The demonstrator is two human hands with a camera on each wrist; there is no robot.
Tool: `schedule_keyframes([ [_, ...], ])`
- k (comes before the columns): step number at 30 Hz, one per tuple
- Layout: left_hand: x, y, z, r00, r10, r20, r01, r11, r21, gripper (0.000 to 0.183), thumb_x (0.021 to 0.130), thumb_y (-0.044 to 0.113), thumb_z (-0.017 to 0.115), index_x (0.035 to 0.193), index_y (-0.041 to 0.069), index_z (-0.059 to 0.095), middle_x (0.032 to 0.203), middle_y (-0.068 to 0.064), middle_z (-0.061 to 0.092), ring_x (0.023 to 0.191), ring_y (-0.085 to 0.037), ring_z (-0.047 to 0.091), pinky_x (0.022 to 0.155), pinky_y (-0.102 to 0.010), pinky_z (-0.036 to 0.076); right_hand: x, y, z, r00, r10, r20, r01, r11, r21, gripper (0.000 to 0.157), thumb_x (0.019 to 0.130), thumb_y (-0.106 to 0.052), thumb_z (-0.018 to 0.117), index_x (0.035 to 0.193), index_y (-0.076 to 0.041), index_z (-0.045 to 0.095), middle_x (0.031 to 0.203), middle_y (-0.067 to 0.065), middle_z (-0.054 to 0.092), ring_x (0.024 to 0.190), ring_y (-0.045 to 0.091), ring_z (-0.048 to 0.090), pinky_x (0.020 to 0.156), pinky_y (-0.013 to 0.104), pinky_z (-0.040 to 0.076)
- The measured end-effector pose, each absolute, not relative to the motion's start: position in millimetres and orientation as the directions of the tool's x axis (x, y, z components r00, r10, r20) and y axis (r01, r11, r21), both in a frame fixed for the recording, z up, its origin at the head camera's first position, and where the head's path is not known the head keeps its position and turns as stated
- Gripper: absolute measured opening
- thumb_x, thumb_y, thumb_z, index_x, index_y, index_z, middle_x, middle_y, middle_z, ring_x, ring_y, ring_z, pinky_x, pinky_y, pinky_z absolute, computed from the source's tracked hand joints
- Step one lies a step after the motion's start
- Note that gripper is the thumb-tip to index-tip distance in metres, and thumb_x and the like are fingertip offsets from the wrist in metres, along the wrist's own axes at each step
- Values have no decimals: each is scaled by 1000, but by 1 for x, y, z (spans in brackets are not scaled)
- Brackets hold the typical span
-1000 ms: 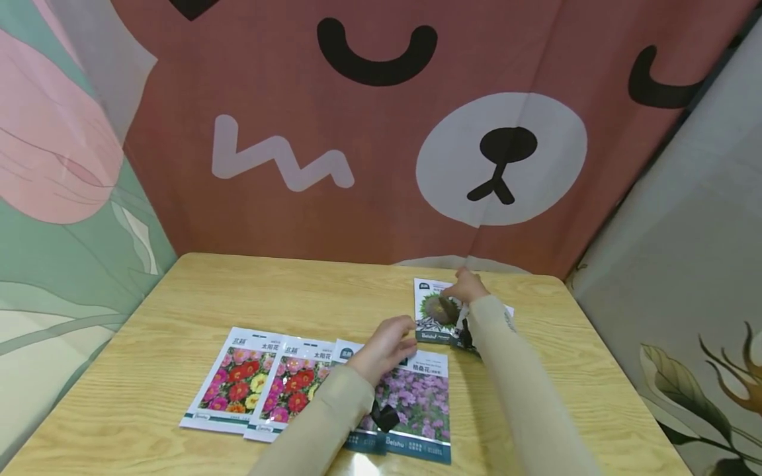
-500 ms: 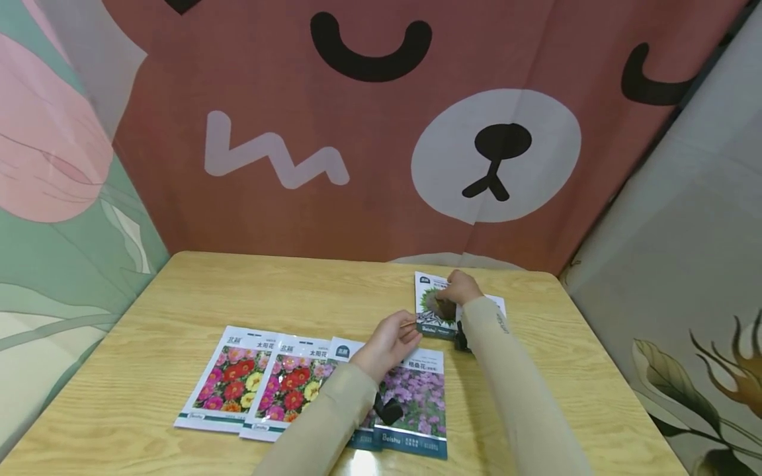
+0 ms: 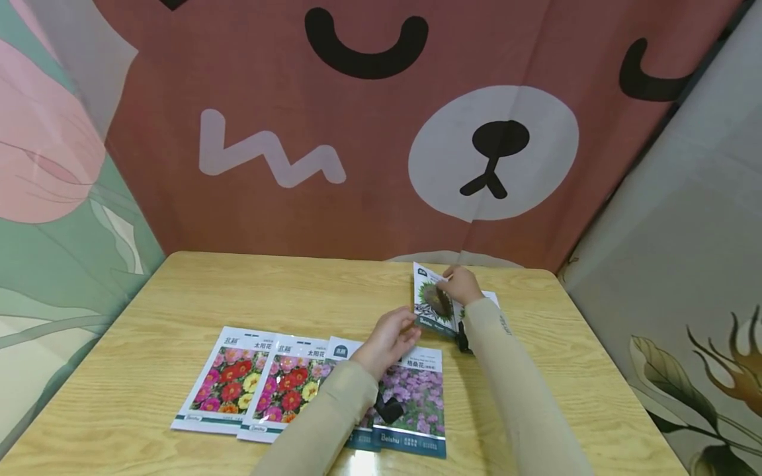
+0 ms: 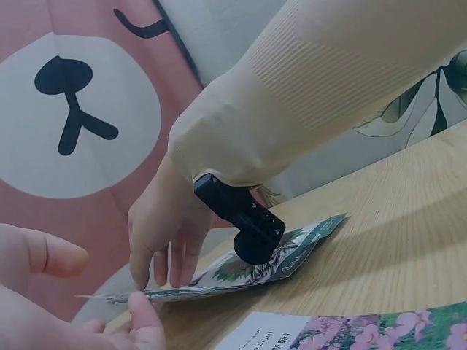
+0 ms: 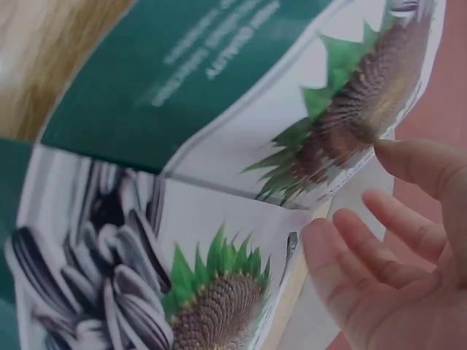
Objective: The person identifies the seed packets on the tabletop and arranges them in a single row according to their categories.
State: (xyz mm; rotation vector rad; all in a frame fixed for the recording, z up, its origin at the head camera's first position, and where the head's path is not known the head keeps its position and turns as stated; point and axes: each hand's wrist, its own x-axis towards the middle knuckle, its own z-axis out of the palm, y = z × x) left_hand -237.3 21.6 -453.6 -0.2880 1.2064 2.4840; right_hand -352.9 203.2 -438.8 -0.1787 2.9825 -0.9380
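Note:
My left hand (image 3: 387,342) is at the lower left edge of a sunflower seed packet (image 3: 433,307), which tilts up from the table. In the left wrist view a finger (image 4: 148,321) touches the packet's edge from below, with the thumb apart above it. My right hand (image 3: 463,285) reaches over the packet from the right. Its thumb (image 5: 408,162) touches the packet's edge in the right wrist view, and the other fingers lie spread below. A second sunflower seed packet (image 5: 219,306) lies beside the tilted one, mostly covered by my right arm in the head view.
Two overlapping packets with red and yellow flowers (image 3: 229,380) lie at the front left of the wooden table (image 3: 286,291). Purple-flower packets (image 3: 417,403) overlap beside them, partly under my left arm. A printed bear curtain (image 3: 268,218) hangs behind the table.
The sunflower packet has gone from lying flat to tilting upward. My left fingers have come to its edge, while my right hand has stayed over it.

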Motion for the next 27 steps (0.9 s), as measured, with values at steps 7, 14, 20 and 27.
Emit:
schedule_keyframes([
  [7,-237,27,-452,-913,236,-332,-407,-546,732,62,93,-4,49,152,-9,33,153,-27,32,99,-20,53,92,-27,51,-350,201,-438,-994,-105,3,-85,790,-608,38,93,-16,65,120,11,61,117,30,64,108,41,62,91,51,53],
  [14,-239,34,-454,-929,208,-307,-370,-534,760,62,92,-9,45,152,-11,31,146,-28,43,117,-30,54,113,-46,40,-351,200,-442,-991,-130,2,-104,783,-613,34,93,-16,66,116,8,63,112,26,66,104,39,63,87,49,54],
  [20,-243,33,-463,-952,96,-290,-301,-465,833,59,86,-16,47,144,-13,41,118,-20,59,86,-17,58,91,-34,56,-352,196,-445,-986,-165,14,-140,784,-605,26,94,-17,67,107,4,66,109,23,69,102,37,64,86,47,55],
  [27,-249,25,-464,-954,67,-291,-289,-448,846,58,86,-17,47,144,-12,43,134,-28,53,98,-21,60,91,-31,57,-353,192,-446,-982,-185,20,-160,779,-606,23,94,-18,68,105,2,67,106,21,69,98,34,64,85,47,55],
])
